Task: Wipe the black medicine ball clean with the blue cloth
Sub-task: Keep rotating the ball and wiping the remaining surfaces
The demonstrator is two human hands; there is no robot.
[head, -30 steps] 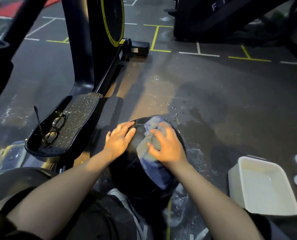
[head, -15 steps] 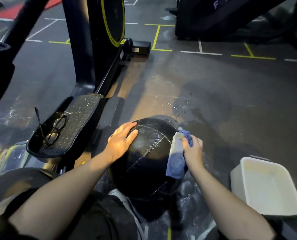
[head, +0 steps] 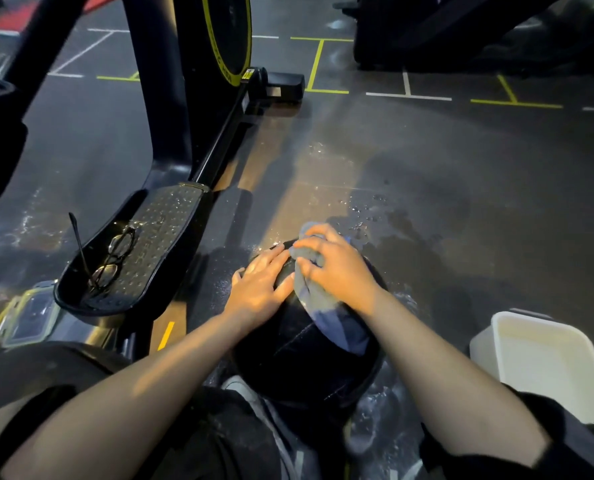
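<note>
The black medicine ball [head: 288, 362] rests on the wet dark floor right in front of me, between my knees. My left hand [head: 259, 287] lies flat on its upper left side, fingers spread, holding nothing. My right hand [head: 337, 268] presses the blue cloth [head: 326, 317] against the top of the ball, fingers curled over the bunched far end. The cloth's loose tail drapes down the ball's near right side under my wrist.
A white plastic tub [head: 545, 362] stands on the floor at the right. To the left, a black exercise machine's footplate [head: 139, 251] holds a pair of glasses [head: 113, 256]. A clear lidded container [head: 28, 317] lies at the far left. Water splashes mark the floor [head: 427, 209] beyond the ball.
My right hand has carried the cloth from the ball's right side back up onto its top, close to my left hand. My left hand has stayed on the ball's left side.
</note>
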